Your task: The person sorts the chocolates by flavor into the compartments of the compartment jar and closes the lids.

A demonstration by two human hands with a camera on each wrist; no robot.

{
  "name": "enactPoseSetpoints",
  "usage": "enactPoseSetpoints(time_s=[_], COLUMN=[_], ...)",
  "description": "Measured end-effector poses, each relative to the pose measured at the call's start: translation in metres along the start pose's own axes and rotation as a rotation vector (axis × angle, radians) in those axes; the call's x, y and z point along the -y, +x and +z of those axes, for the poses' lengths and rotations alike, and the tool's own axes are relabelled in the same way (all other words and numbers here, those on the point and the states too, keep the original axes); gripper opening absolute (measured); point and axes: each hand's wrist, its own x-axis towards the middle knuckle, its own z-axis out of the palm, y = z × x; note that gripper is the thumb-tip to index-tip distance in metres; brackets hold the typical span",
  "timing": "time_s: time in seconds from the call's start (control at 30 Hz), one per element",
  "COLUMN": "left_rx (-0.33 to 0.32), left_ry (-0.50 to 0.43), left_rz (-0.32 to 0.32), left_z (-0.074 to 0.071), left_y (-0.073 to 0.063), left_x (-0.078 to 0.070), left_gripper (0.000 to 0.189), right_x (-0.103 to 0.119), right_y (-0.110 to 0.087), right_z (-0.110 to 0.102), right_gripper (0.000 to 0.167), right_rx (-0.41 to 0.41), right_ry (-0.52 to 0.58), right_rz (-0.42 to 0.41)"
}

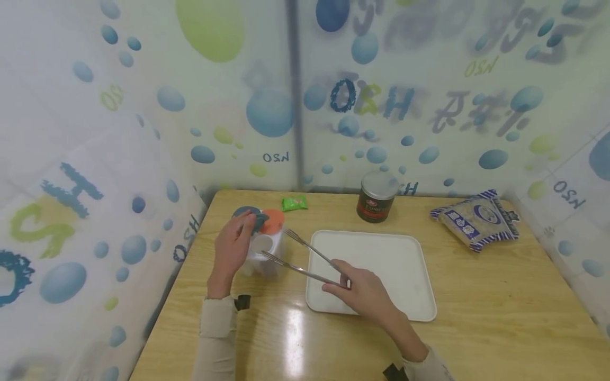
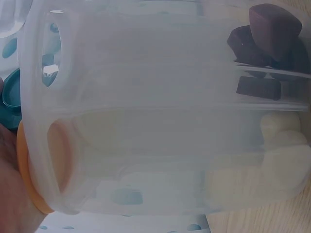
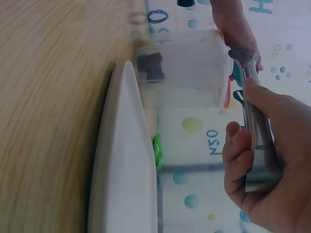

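A translucent plastic container (image 1: pixel 266 260) with a several-part lid stands on the left of the table. My left hand (image 1: pixel 232 244) is at its top, pinching a teal lid flap (image 1: pixel 259 222) beside an uncovered round opening. Dark blue (image 1: pixel 245 210) and orange (image 1: pixel 273 221) flaps lie flat around it. Through the container's wall, dark chunks (image 2: pixel 274 31) and pale pieces (image 2: pixel 286 150) show at the bottom, in separate compartments. Metal tongs (image 1: pixel 305 272) are gripped in my right hand (image 1: pixel 369 295), arms spread, tips near the container's top with nothing between them.
A white tray (image 1: pixel 376 264) lies right of the container, under the tongs. Behind it stand a dark espresso tin (image 1: pixel 375 206) with a silvery lid and a small green packet (image 1: pixel 294 203). A blue-and-white food bag (image 1: pixel 478 219) lies at the back right, near the patterned curtain.
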Motion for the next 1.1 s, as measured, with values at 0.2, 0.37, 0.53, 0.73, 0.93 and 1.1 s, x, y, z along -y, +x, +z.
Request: enactPoseSetpoints(time_s=[0.2,0.37,0.53,0.73,0.93,1.1], left_rx=[0.007,0.000,0.001,-0.004,0.016,0.012], left_ry=[0.011,0.014,0.018,0.003,0.002,0.002], left_rz=[-0.023,-0.024,-0.017,-0.023,-0.031,-0.031], left_z=[0.001,0.001,0.001,0.000,0.001,0.001], left_y=[0.000,0.000,0.000,0.000,0.000,0.000], left_x=[-0.001,0.000,0.000,0.001,0.000,-0.001], left_gripper=[0.055,0.054,0.054,0.052,0.053,0.052], right_x=[-0.020,-0.041,-0.065,-0.095,-0.127,-0.154], right_y=[-0.015,-0.030,-0.044,-0.059,-0.083,-0.105], right_z=[-0.008,-0.012,-0.022,-0.052,-0.084,-0.106], right_gripper=[0.056,0.055,0.058,0.062,0.075,0.078], right_rx=[0.028,0.043,0.023,0.004,0.004,0.003], right_ry=[0.086,0.093,0.105,0.067,-0.008,-0.055], right_rz=[0.080,0.182,0.328,0.433,0.507,0.583])
